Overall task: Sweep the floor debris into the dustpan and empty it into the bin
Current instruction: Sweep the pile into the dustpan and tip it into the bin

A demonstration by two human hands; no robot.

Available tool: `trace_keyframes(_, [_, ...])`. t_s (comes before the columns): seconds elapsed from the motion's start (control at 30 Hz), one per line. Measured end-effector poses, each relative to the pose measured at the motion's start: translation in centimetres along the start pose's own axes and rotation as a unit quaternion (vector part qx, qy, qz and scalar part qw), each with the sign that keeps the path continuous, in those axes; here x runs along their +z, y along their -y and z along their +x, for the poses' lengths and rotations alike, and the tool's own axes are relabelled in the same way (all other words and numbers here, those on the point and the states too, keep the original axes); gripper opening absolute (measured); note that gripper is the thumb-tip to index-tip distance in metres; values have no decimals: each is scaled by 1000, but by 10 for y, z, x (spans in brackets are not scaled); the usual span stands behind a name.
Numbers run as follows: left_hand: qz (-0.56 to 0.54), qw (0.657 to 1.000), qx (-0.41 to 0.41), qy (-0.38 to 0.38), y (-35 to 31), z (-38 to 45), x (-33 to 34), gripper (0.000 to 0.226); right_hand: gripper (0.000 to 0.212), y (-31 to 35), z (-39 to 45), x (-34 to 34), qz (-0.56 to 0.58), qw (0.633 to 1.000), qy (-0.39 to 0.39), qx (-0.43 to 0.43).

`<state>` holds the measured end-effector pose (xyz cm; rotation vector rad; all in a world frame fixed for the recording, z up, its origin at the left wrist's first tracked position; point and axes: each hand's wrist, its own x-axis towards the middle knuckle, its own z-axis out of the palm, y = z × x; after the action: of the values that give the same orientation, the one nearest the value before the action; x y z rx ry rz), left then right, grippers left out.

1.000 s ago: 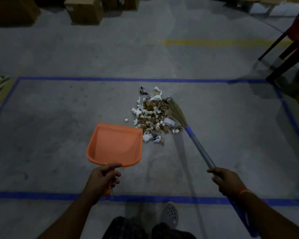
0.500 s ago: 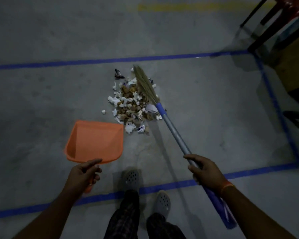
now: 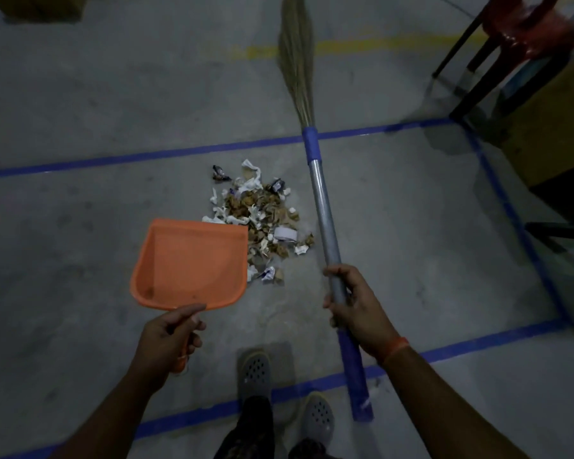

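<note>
Grey concrete floor [image 3: 80,104] crossed by blue tape lines [image 3: 140,157], a red chair [image 3: 517,24] at 2 o'clock. At centre lies the debris [image 3: 262,220]: a loose heap of brown scraps, torn white paper and dark wrappers. The orange dustpan [image 3: 189,263], empty, sits just at its 8 o'clock; the left hand [image 3: 166,339] grips its handle. The right hand [image 3: 355,306] is wrapped round the broom [image 3: 325,220], bristles toward 12 o'clock.
</note>
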<state>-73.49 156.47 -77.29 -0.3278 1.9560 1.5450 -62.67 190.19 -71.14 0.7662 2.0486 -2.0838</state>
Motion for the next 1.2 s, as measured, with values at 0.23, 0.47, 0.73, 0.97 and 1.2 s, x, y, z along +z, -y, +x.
trace_keyframes(0.23, [-23,999,22,-18,14,8,-9,23,42,-24,75,24,-10,996,-86,3])
trace_keyframes(0.47, [-6,998,47,-32,75,60,-5,23,33,-125,120,-3,-68,996,-44,27])
trace_keyframes(0.73, [7,998,63,-22,166,123,25,25,47,-235,184,-32,-79,997,-3,6])
trace_keyframes(0.97, [17,993,111,-31,201,203,35,25,63,-316,235,-40,-94,995,-12,-13])
trace_keyframes(1.2, [46,980,195,-18,208,254,36,25,64,-400,271,-73,-95,995,-30,-23])
